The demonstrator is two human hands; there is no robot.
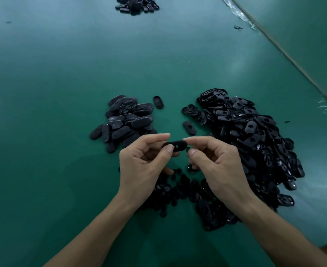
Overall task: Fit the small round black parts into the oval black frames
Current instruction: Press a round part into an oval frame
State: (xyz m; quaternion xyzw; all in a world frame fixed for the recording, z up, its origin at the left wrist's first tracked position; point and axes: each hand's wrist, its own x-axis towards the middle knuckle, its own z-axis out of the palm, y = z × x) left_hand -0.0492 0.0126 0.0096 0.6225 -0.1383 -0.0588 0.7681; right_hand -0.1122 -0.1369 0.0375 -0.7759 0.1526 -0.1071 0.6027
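**Oval frame [175, 145] pinched over the worktop [62, 93]**

Left hand [141, 166] has its grip clamped on the frame's left end; right hand [214, 164] has its grip closed on a small round part [188, 149] at the frame's right end.

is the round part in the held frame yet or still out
Out, it seems: the right hand pinches the round part at the end of the frame that the left hand holds.
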